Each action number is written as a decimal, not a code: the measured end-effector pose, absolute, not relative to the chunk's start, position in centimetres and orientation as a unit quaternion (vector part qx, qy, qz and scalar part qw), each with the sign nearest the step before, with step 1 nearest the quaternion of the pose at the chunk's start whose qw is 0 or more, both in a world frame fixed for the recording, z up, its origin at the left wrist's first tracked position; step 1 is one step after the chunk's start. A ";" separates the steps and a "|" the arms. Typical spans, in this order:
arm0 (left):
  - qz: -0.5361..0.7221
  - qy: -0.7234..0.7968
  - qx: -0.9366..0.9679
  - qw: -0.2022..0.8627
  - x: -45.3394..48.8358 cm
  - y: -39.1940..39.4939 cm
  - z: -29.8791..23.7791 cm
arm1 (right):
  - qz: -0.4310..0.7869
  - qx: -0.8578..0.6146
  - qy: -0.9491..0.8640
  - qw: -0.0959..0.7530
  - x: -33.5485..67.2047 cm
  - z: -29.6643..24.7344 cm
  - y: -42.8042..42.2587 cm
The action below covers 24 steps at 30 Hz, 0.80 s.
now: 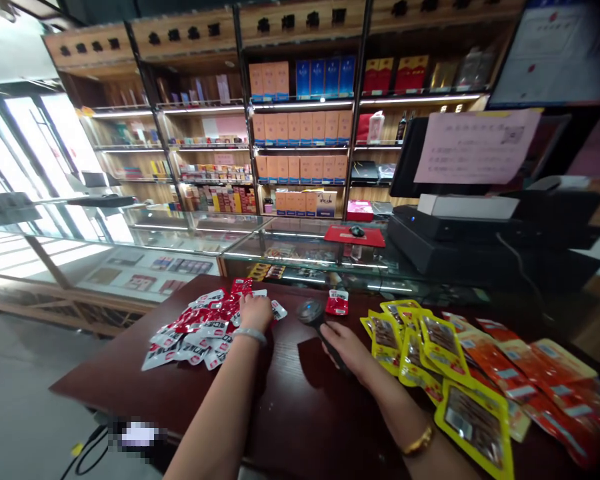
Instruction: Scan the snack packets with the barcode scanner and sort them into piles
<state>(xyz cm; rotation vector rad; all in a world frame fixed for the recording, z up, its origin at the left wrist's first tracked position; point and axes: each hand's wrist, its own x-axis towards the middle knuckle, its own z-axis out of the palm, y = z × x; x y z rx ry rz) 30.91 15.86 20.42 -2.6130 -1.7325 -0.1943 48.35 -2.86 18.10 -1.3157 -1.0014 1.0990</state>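
Observation:
My right hand [344,347] is wrapped round the handle of a dark handheld barcode scanner [311,312], its head raised over the table. At the right edge of a pile of red-and-white snack packets [200,327], my left hand [256,312] has its fingers closed on a packet, partly hidden by the hand. One red-and-white packet [337,302] lies apart, beyond the scanner. To the right of my right hand are several yellow packets [443,343] with clear windows, and beside them orange-red packets [505,363] overlap.
The dark wooden table [285,413] meets a glass display counter [300,233] at its far edge. On the counter stand a black register [445,243] and a red mat [333,235] with a mouse [357,231]. Shelves with boxes line the wall. Cables [93,443] lie at lower left.

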 end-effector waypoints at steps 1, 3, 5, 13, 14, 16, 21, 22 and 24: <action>-0.055 -0.554 -0.831 -0.002 31.3 15.7 20.5 | 0.465 -0.550 -0.416 0.556 48.6 18.2 -3.0; -0.044 -0.557 -0.829 -0.034 32.3 15.5 20.7 | 0.469 -0.539 -0.389 0.582 49.0 18.6 -3.3; -0.058 -0.551 -0.827 -0.093 33.5 15.5 20.6 | 0.471 -0.525 -0.353 0.614 49.5 19.1 -3.8; -0.479 -0.495 -0.575 -0.441 37.7 16.1 16.3 | 0.458 -0.497 -0.302 0.673 50.4 20.0 -4.7; -0.513 -0.462 -0.535 -0.487 38.1 16.1 15.9 | 0.455 -0.504 -0.306 0.667 50.3 19.9 -4.6; -0.556 -0.391 -0.480 -0.554 38.6 16.1 15.5 | 0.451 -0.521 -0.315 0.652 49.9 19.7 -4.6; -0.579 -0.324 -0.450 -0.598 39.3 15.5 15.7 | 0.454 -0.551 -0.338 0.614 48.9 19.1 -4.5; -0.579 -0.319 -0.455 -0.597 39.5 15.4 15.7 | 0.458 -0.549 -0.341 0.611 48.8 19.1 -4.5; -0.580 -0.314 -0.467 -0.589 39.7 15.0 15.7 | 0.469 -0.541 -0.346 0.607 48.8 19.0 -4.5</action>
